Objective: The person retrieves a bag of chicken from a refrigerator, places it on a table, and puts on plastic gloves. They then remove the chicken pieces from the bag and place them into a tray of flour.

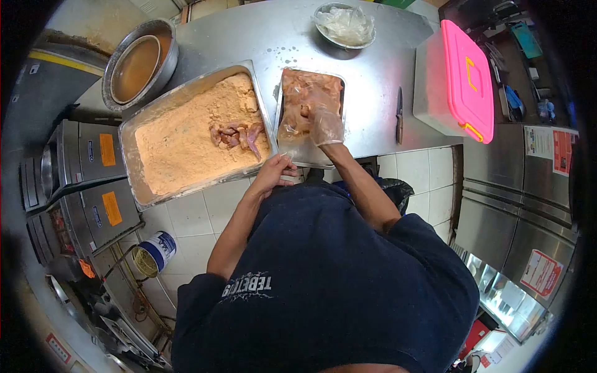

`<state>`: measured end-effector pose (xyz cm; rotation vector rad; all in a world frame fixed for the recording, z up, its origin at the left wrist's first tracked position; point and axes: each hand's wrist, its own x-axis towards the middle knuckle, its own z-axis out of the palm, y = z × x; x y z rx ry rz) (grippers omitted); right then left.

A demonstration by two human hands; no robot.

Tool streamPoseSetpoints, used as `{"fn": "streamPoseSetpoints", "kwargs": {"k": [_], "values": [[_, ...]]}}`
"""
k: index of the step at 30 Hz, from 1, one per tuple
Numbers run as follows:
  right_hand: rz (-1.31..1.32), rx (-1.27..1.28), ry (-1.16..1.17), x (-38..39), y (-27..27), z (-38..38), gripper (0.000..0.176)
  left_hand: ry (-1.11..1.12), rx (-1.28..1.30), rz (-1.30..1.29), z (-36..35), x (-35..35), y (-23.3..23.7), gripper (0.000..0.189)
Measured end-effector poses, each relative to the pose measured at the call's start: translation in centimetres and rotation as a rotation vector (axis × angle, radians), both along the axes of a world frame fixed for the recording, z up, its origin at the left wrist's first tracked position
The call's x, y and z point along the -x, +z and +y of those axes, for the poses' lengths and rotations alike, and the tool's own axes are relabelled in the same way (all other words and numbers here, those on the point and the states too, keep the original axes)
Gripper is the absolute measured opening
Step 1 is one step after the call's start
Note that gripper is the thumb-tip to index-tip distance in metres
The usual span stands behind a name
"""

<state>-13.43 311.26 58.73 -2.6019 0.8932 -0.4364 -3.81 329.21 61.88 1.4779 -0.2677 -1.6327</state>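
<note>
My right hand (323,124), in a clear plastic glove, is down in a steel tray (308,155) of marinated raw chicken pieces (311,90), fingers closed among the meat. My left hand (273,173) is bare and grips the near edge of that tray. To the left lies a larger steel tray (134,168) filled with orange breading flour (186,137), with a few pieces of chicken (236,135) lying on the flour near its right side.
A round metal pot (140,65) of brownish liquid sits at the back left. A bowl (345,26) lined with plastic stands at the back. A knife (399,115) lies right of the meat tray, beside a white box with a pink lid (466,78).
</note>
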Motion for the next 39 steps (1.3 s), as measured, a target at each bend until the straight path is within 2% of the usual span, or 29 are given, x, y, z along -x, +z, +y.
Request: {"fn": "streamPoseSetpoints", "kwargs": {"k": [2, 6, 8, 9, 11, 12, 14, 15, 16, 20, 21, 23, 24, 26, 27, 29, 31, 33, 35, 39], "values": [[-0.197, -0.116, -0.072, 0.0, -0.9, 0.0, 0.027, -0.012, 0.012, 0.012, 0.2, 0.0, 0.2, 0.026], [-0.081, -0.184, -0.136, -0.6, -1.9, -0.8, 0.027, -0.01, 0.013, 0.029, 0.5, 0.1, -0.1, 0.025], [-0.61, -0.607, -0.089, -0.6, -2.7, -1.1, 0.023, -0.014, 0.008, 0.025, 0.7, -0.3, -0.4, 0.024], [-0.611, -0.605, -0.091, -0.3, -2.4, -1.2, 0.023, -0.017, 0.01, 0.025, 0.6, -0.3, -0.4, 0.024], [-0.285, -0.066, 0.01, 0.2, -1.6, -1.1, 0.026, 0.046, -0.018, 0.052, 0.9, -0.3, -0.2, 0.022], [-0.288, -0.066, 0.013, 0.1, -1.8, -1.2, 0.026, 0.05, -0.018, 0.049, 0.9, -0.5, 0.0, 0.022], [-0.041, -0.041, 0.159, 0.1, -1.7, -0.8, 0.02, 0.1, -0.008, 0.075, 1.3, -0.7, 0.3, 0.021], [-0.04, -0.044, 0.155, 0.2, -1.3, -0.5, 0.02, 0.096, -0.011, 0.076, 1.3, -0.7, 0.2, 0.021], [0.073, -0.049, 0.169, 0.3, -1.0, -0.1, 0.019, 0.108, -0.011, 0.081, 1.2, -0.6, 0.1, 0.021], [0.519, -0.073, 0.21, -0.1, 3.8, 2.0, 0.015, 0.091, -0.007, 0.093, 0.7, -0.2, 0.1, 0.02], [0.519, -0.072, 0.203, 0.4, 2.5, 2.0, 0.015, 0.084, -0.005, 0.093, 0.5, -0.1, 0.2, 0.02], [0.024, 0.167, 0.227, 0.8, -0.1, 2.3, 0.015, 0.068, 0.004, 0.082, 0.2, -0.3, 0.4, 0.02], [0.021, 0.168, 0.226, 0.5, -0.3, 2.1, 0.015, 0.067, 0.005, 0.079, 0.2, -0.5, 0.5, 0.02], [0.278, 0.013, 0.111, -0.2, -0.2, 1.6, 0.022, 0.048, 0.02, 0.104, 0.2, -0.6, 0.7, 0.02], [0.279, 0.012, 0.106, -0.2, 0.2, 1.2, 0.022, 0.043, 0.019, 0.105, 0.2, -0.6, 0.6, 0.02], [0.114, -0.199, 0.093, -0.4, 1.0, 0.2, 0.025, 0.049, 0.035, 0.098, 0.2, -0.7, 0.5, 0.02], [0.074, -0.182, 0.069, -0.2, -1.3, 0.4, 0.026, 0.044, 0.032, 0.097, 0.3, -0.7, 0.4, 0.021], [0.038, -0.164, 0.053, -0.2, -1.2, 0.1, 0.027, 0.048, 0.03, 0.1, 0.4, -0.4, 0.3, 0.021], [0.211, -0.123, 0.206, -0.8, -0.7, -1.5, 0.02, 0.054, 0.03, 0.1, 0.4, -0.3, 0.4, 0.021], [0.213, -0.132, 0.253, -2.1, -2.1, -4.1, 0.022, 0.054, 0.017, 0.095, 0.4, -0.3, 0.4, 0.021]]}}
